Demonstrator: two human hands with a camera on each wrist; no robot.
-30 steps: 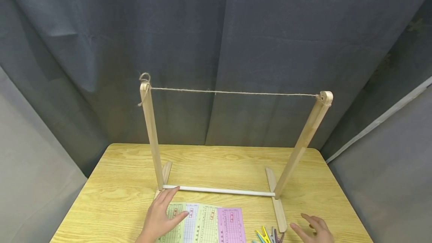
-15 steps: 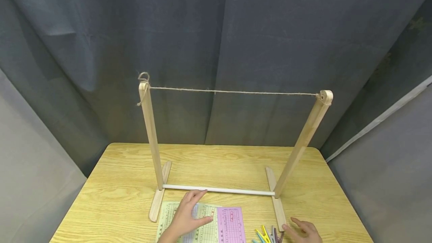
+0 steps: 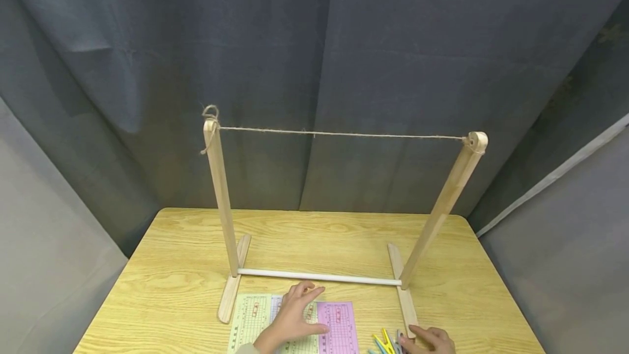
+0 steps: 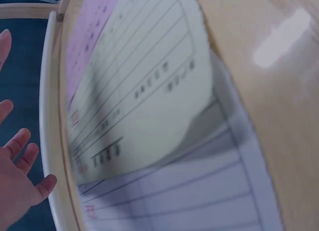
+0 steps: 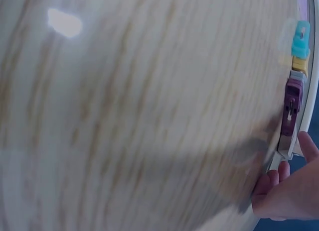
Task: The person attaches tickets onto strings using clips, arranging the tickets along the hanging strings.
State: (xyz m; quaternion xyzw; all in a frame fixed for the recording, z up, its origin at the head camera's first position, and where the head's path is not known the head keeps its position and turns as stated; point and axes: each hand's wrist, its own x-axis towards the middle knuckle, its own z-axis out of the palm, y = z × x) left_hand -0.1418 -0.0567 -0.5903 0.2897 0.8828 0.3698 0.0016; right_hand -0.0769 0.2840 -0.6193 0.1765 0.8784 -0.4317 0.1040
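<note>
My left hand (image 3: 295, 318) hovers over a row of overlapping printed form slips, thumb and fingers spread apart. A green slip (image 3: 245, 324) lies at the left end and a pink-purple slip (image 3: 340, 332) at the right. In the left wrist view, a pale green slip (image 4: 144, 76) curls up over a bluish one (image 4: 189, 196). At the front right, my right hand (image 3: 432, 340) reaches with parted thumb and fingers beside a group of clothespins. Yellow (image 3: 386, 338), turquoise (image 5: 300, 39) and dark purple (image 5: 292, 104) ones show; the purple one is nearest the thumb.
Behind the slips stands a wooden frame with two posts (image 3: 220, 201), flat feet and a white crossbar (image 3: 319, 277). Twine (image 3: 344, 134) runs taut between the post tops. Dark curtains (image 3: 314, 70) hang behind the wooden table (image 3: 162, 266).
My left hand has moved right across the slips, uncovering the green one and the frame's left foot. My right hand has moved left to the clothespins.
</note>
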